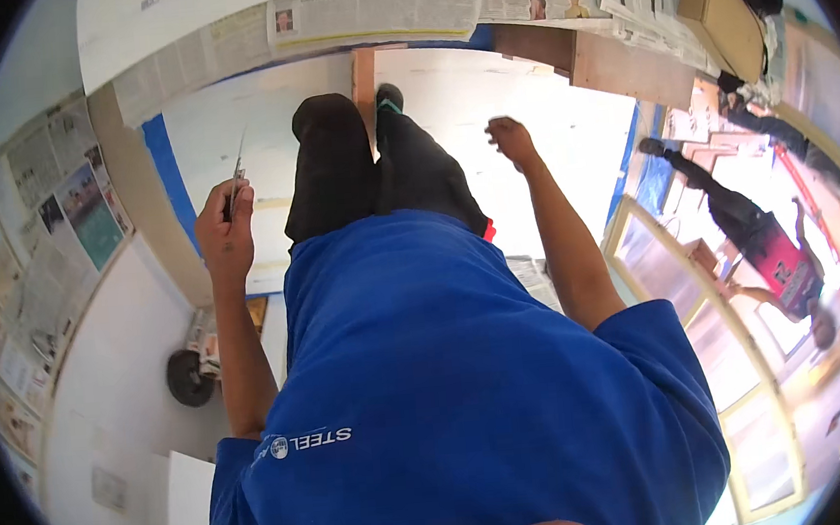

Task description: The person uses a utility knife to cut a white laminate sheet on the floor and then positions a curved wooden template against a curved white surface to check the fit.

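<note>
In my left hand is a thin pointed metal blade with a dark handle. My fingers and thumb are closed round the handle, and the blade points up and away from me. Seen nearly edge-on, its exact kind is hard to tell. My right hand hangs in the air on the other side of my legs, over a bright white surface. Its fingers are loosely bent and somewhat apart, with nothing visible in them.
Newspaper sheets cover a ledge ahead, and others the left wall. A cardboard box sits at the far right. A yellowish window frame stands at my right, another person beyond it. A dark round object lies low at left.
</note>
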`<control>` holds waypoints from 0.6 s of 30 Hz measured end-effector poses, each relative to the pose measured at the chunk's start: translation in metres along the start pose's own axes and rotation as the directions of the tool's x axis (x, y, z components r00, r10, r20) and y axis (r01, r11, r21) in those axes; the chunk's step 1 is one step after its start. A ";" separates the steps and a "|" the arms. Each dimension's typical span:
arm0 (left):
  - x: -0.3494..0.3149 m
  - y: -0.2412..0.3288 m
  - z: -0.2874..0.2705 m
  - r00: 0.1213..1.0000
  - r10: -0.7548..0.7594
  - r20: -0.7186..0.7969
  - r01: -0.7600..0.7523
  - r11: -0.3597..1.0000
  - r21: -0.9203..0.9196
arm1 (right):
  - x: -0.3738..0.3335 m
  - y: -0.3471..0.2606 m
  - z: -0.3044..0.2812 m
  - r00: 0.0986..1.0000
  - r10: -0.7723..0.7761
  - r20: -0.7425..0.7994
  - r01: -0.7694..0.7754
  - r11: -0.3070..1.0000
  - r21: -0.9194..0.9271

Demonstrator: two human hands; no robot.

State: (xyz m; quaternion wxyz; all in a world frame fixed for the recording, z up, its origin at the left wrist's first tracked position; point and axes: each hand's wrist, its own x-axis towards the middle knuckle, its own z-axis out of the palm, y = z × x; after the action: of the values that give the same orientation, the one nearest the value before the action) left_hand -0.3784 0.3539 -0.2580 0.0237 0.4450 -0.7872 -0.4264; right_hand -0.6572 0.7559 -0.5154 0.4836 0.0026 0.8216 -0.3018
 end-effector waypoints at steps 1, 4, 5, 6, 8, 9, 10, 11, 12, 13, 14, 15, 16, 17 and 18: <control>-0.011 -0.004 0.007 1.000 -0.019 -0.018 0.019 1.000 -0.008 | -0.005 -0.032 -0.007 0.999 0.036 -0.030 -0.030 0.983 0.183; -0.032 -0.001 0.016 0.999 -0.050 -0.016 0.050 0.998 0.028 | 0.013 -0.051 -0.023 0.999 -0.039 -0.021 0.041 0.991 0.130; -0.038 0.000 0.021 0.998 -0.062 -0.010 0.063 0.997 0.052 | 0.021 -0.053 -0.026 0.998 -0.066 0.015 0.063 0.987 0.151; -0.045 -0.006 0.022 0.997 -0.075 -0.018 0.076 0.996 0.053 | 0.025 -0.052 -0.024 0.997 -0.056 0.057 0.050 0.993 0.103; -0.060 -0.028 0.027 0.994 -0.105 -0.037 0.107 0.993 0.052 | 0.035 -0.050 -0.018 0.989 -0.031 0.142 0.031 1.000 -0.001; -0.065 -0.040 0.032 0.993 -0.044 -0.109 0.045 0.999 0.007 | 0.038 -0.049 -0.012 0.986 -0.014 0.164 0.020 0.999 -0.039; -0.067 -0.049 0.036 0.989 -0.092 -0.115 0.093 0.996 0.006 | 0.042 -0.044 -0.009 0.982 -0.025 0.189 0.042 0.995 -0.088; -0.068 -0.059 0.038 0.983 -0.145 -0.117 0.146 0.989 0.004 | 0.045 -0.035 -0.006 0.976 -0.030 0.218 0.060 0.989 -0.136; -0.068 -0.071 0.039 0.972 -0.197 -0.126 0.199 0.980 0.003 | 0.050 -0.027 -0.002 0.967 -0.040 0.251 0.088 0.979 -0.182; -0.069 -0.092 0.047 0.951 -0.272 -0.147 0.265 0.962 -0.062 | 0.053 -0.018 0.000 0.965 0.016 0.262 0.045 0.973 -0.226; -0.069 -0.114 0.058 0.934 -0.314 -0.170 0.300 0.949 -0.100 | 0.057 -0.001 0.001 0.965 0.038 0.261 0.034 0.964 -0.264; -0.072 -0.134 0.068 0.913 -0.358 -0.195 0.335 0.932 -0.137 | 0.057 0.006 0.000 0.954 0.046 0.297 0.041 0.959 -0.280; -0.077 -0.155 0.082 0.902 -0.359 -0.241 0.334 0.932 -0.137 | 0.056 0.011 -0.001 0.941 0.054 0.334 0.050 0.954 -0.296; -0.083 -0.176 0.099 0.890 -0.355 -0.286 0.327 0.935 -0.140 | 0.058 0.017 -0.002 0.929 0.062 0.365 0.083 0.926 -0.369; -0.090 -0.190 0.118 0.871 -0.386 -0.304 0.346 0.921 -0.180 | 0.062 0.019 -0.003 0.918 0.067 0.391 0.122 0.890 -0.440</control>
State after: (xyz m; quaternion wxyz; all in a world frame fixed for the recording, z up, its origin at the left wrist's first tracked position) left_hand -0.2439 0.4497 -0.4334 0.1020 0.6495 -0.6460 -0.3879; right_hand -0.6874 0.7550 -0.5729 0.6222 -0.1836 0.7542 -0.1019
